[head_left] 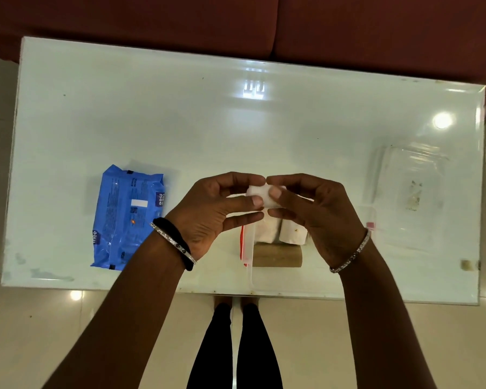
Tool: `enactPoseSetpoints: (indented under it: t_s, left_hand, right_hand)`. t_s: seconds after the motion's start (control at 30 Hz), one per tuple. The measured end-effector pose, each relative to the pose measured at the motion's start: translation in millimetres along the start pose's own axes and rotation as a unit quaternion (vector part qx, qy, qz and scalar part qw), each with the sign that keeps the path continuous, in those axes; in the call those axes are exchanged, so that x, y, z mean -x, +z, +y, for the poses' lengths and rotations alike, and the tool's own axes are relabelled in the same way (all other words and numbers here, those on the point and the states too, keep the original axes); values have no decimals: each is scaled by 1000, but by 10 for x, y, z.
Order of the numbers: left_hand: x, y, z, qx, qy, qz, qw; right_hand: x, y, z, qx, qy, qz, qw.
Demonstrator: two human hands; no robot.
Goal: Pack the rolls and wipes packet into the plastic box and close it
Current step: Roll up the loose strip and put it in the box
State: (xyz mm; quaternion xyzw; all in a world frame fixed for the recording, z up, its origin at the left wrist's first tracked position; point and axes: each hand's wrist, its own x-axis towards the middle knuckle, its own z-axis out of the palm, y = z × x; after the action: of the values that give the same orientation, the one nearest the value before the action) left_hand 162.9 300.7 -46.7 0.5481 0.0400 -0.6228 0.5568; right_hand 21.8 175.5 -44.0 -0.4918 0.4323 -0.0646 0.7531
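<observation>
Both hands meet over the middle of the white table and pinch one small white roll between their fingertips. My left hand grips it from the left, my right hand from the right. Right below them stands the clear plastic box with a red clip on its left wall. Inside it lie white rolls and a brown cardboard roll, partly hidden by my hands. The blue wipes packet lies flat on the table, left of my left wrist.
A clear plastic lid with a pink clip rests at the table's right side. The glossy table ends close to my legs at the near edge. A dark red sofa stands behind the far edge.
</observation>
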Motion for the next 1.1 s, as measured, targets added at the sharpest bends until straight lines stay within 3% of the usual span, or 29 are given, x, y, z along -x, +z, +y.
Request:
enactPoseSetpoints:
  t_s: [0.13, 0.27, 0.43, 0.53, 0.63, 0.8, 0.93, 1.1]
  left_hand:
    - [39, 121, -96, 5, -14, -4, 1000]
    - [82, 325, -277, -30, -21, 25, 999]
    - [152, 477, -614, -209, 39, 171, 962]
    - [200, 491, -833, -322, 81, 230, 915]
    - [231, 464, -979, -400, 124, 269, 867]
    - [221, 357, -1074, -483, 150, 306, 807]
    - [193, 320, -1081, -448, 153, 294, 830]
    - [179, 281, -1110, -406, 146, 292, 854]
  right_hand:
    - [168, -191, 88, -12, -4, 2, 1000]
    - [404, -457, 231, -18, 4, 65, 998]
    - [688, -855, 508, -13, 20, 182, 983]
    - [762, -993, 707, 136, 48, 204, 968]
    - [740, -952, 843, 397, 42, 187, 898]
    - [552, -707, 960, 518, 113, 140, 836]
    - [431, -615, 1049, 596, 177, 137, 771]
    - [300, -593, 1157, 549, 214, 163, 791]
